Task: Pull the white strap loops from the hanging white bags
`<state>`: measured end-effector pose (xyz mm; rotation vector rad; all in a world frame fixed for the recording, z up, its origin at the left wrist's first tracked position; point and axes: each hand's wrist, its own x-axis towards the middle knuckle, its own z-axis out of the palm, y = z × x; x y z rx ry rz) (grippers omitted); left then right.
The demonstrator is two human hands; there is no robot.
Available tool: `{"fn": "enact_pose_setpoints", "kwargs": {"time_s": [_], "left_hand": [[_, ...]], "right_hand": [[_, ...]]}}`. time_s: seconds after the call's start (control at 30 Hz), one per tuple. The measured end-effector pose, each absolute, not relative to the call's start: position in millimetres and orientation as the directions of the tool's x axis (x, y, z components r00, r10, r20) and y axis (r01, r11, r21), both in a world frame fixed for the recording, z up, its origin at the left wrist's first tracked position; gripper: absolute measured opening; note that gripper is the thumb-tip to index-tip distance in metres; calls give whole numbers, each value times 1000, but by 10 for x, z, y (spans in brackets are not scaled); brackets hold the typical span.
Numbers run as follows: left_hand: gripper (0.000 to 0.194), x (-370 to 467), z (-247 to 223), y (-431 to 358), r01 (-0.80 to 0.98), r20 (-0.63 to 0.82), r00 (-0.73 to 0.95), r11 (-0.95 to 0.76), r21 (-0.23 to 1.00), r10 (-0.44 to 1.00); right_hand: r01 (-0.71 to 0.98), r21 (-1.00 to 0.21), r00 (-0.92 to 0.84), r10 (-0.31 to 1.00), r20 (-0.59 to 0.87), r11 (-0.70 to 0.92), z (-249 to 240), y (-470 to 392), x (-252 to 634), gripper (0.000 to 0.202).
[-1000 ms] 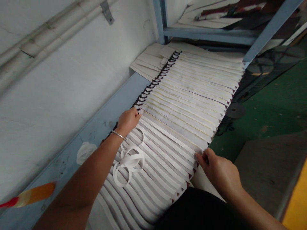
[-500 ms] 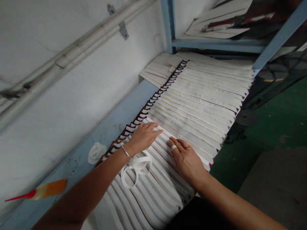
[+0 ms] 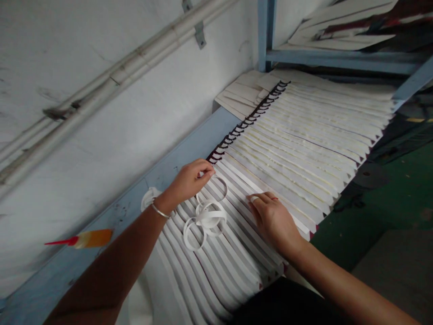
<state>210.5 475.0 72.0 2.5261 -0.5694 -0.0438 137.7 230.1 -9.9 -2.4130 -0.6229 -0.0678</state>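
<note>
My left hand (image 3: 193, 179) is pinched at the left edge of a row of overlapping white strips (image 3: 216, 266). From its fingertips a thin white tape (image 3: 211, 215) seems to run down into loose curls lying over the strips. My right hand (image 3: 273, 220) rests lower on the same row, its fingers bent and close together; what lies under the fingertips is hidden. Beyond both hands, flat white pieces (image 3: 304, 135) overlap in a long row, with yellowish lines along their edges and dark, curved ends on the left side.
A bottle with a red nozzle and amber contents (image 3: 91, 238) lies on the blue bench (image 3: 189, 155) at the left. Another white coil (image 3: 149, 197) sits behind my left wrist. Pipes (image 3: 135, 58) run along the wall. A blue frame (image 3: 338, 58) stands at the back.
My left hand has lifted off the strips and moved to their left edge, its fingers now pinched. The right hand's fingers have bent from lying flat. The view has shifted left.
</note>
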Motion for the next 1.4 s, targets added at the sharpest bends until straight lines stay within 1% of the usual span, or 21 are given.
{"fn": "enact_pose_setpoints", "kwargs": {"time_s": [0.1, 0.17, 0.23, 0.3, 0.37, 0.43, 0.47, 0.53, 0.6, 0.67, 0.8, 0.87, 0.93, 0.97, 1.0, 1.03, 1.07, 1.13, 1.2, 1.27, 1.4], "left_hand": [[19, 1783, 856, 4762, -269, -67, 930, -790, 551, -363], [16, 1603, 823, 4752, -267, -100, 918, -785, 560, -384], [22, 1485, 739, 4751, -298, -96, 900, -762, 576, -425], [32, 1423, 656, 4756, -329, -92, 875, -724, 607, -475], [35, 1398, 599, 4758, -331, -107, 859, -702, 630, -500], [30, 1386, 564, 4751, -305, -127, 866, -712, 632, -483], [26, 1378, 548, 4744, -290, -132, 875, -724, 626, -465], [20, 1355, 512, 4728, -290, -130, 884, -745, 601, -449], [16, 1324, 469, 4724, -330, -120, 872, -749, 574, -475], [14, 1298, 430, 4750, -383, -100, 848, -733, 563, -520], [12, 1301, 420, 4884, -427, -62, 830, -702, 570, -554], [15, 1317, 477, 4922, -415, -33, 856, -724, 551, -516], [20, 1329, 586, 4865, -401, 95, 905, -754, 520, -416], [19, 1330, 655, 4791, -407, 170, 911, -755, 514, -375], [16, 1331, 728, 4690, -427, 224, 904, -743, 516, -364], [16, 1330, 801, 4571, -460, 245, 887, -716, 526, -390], [19, 1332, 869, 4444, -497, 227, 863, -677, 542, -452], [22, 1349, 978, 4221, -523, 111, 806, -612, 593, -581], [19, 1393, 1043, 4108, -461, -15, 782, -595, 658, -623], [22, 1464, 1075, 4133, -361, -108, 790, -599, 715, -604], [29, 1694, 1056, 4444, -174, -189, 855, -612, 771, -482]], "right_hand": [[364, -761, 888, 447, 110, -536, 25, 2554, 1413, 34], [267, -821, 890, 455, 11, -504, 89, 2742, 1435, 31], [203, -830, 887, 456, -68, -519, 124, 2878, 1445, 22], [192, -820, 881, 463, -99, -540, 138, 2929, 1446, 14], [192, -804, 887, 449, -103, -563, 142, 2908, 1455, 18], [237, -750, 906, 419, -59, -618, 139, 2861, 1496, 27], [317, -682, 900, 436, -4, -659, 133, 2844, 1532, 28], [531, -481, 827, 551, 112, -698, 116, 2832, 1628, 23], [687, -311, 718, 678, 156, -656, 104, 2830, 1728, 16], [729, -290, 677, 715, 174, -620, 124, 2790, 1789, 16], [717, -372, 696, 633, 338, -590, 289, 2520, 1703, 21], [699, -444, 713, 585, 386, -560, 395, 2356, 1587, 21], [684, -508, 723, 576, 381, -523, 476, 2245, 1467, 21], [677, -537, 726, 578, 374, -503, 503, 2214, 1413, 22], [667, -566, 731, 575, 368, -485, 520, 2198, 1366, 24], [653, -597, 739, 566, 367, -466, 530, 2191, 1328, 25], [634, -631, 751, 552, 363, -448, 537, 2186, 1298, 26], [565, -705, 795, 511, 326, -429, 550, 2164, 1258, 25], [447, -782, 853, 471, 225, -435, 579, 2104, 1235, 24], [305, -850, 889, 449, 92, -429, 618, 2003, 1210, 26], [40, -941, 907, 408, -107, -335, 613, 1712, 1094, 35]]}}
